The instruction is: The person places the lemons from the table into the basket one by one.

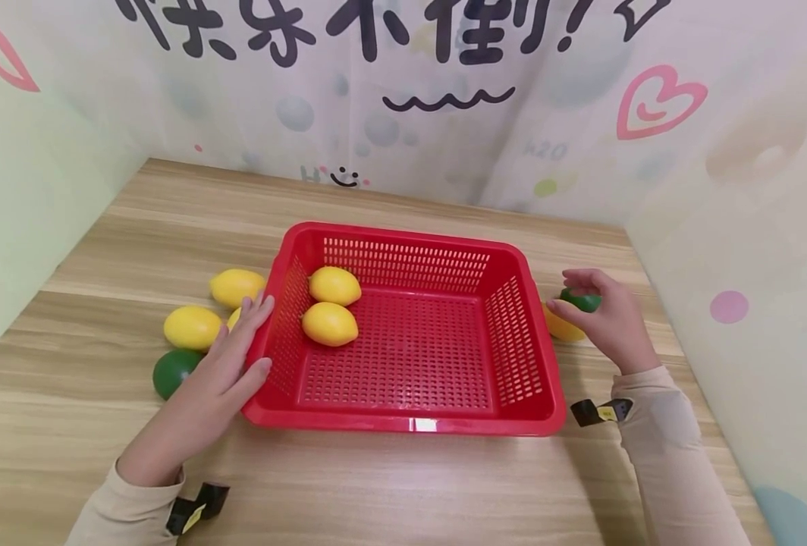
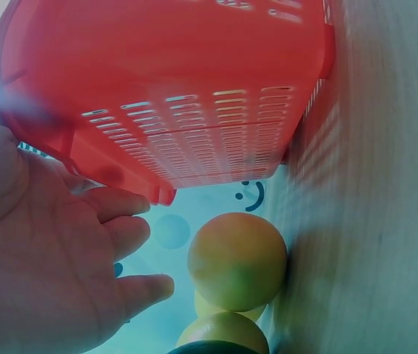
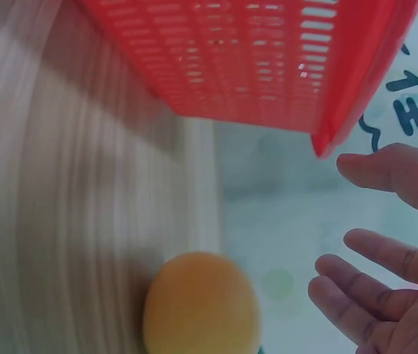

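A red plastic basket (image 1: 403, 423) with perforated walls stands in the middle, two lemons (image 1: 330, 324) lying side by side at its left end. My left hand (image 1: 222, 375) is at the basket's left rim, fingers extended along it; in the left wrist view the fingertips are right by the rim. To the right of the basket, my right hand (image 1: 613, 322) hovers with parted, relaxed fingers over a lemon (image 1: 562, 326) and a dark green fruit (image 1: 582, 301), both partly hidden. The right wrist view shows a yellow-orange fruit (image 3: 201, 306) below the fingers, apart from them.
Left of the basket lie several lemons (image 1: 193, 327), one mostly behind my left hand, and a dark green round fruit (image 1: 174, 374). Everything stands on a wood-grain table (image 1: 403, 493). A printed cloth (image 1: 403, 144) closes off the back, with pale walls at both sides.
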A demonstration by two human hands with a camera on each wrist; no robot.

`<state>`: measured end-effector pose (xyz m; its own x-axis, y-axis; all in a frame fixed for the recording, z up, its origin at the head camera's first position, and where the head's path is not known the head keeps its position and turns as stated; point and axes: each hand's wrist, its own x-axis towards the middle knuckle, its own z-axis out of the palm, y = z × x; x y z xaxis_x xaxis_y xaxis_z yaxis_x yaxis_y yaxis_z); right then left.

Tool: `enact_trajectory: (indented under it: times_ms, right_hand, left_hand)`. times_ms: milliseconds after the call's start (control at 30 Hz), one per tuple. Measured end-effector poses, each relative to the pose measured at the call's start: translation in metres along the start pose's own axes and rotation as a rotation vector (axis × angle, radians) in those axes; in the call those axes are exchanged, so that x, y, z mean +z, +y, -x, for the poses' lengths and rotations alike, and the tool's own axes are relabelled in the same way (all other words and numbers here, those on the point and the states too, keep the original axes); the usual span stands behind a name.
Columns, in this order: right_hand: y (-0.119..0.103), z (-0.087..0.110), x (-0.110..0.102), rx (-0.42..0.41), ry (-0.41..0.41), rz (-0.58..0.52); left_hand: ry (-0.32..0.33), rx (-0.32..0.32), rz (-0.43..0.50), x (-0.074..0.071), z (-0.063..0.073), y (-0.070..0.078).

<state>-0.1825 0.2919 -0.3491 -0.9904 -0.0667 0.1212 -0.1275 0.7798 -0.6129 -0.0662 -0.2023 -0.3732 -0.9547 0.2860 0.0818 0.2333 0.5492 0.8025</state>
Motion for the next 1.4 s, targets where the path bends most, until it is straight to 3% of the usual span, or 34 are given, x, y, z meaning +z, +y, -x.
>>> enact_trajectory:
  times_ms: [367,967,1400]
  right_hand:
    - [0.017,0.001,0.004,0.021,-0.021,0.034]
    - [0.037,0.006,0.012,0.127,0.05,0.017]
    - [0.046,0.011,0.021,0.093,0.081,0.012]
  left_hand:
    - [0.002,-0.002,-0.005,0.0,0.0,0.0]
    - [0.006,0.011,-0.004,0.001,0.0,-0.002]
    - [0.002,0.016,-0.007,0.0,0.0,-0.001]
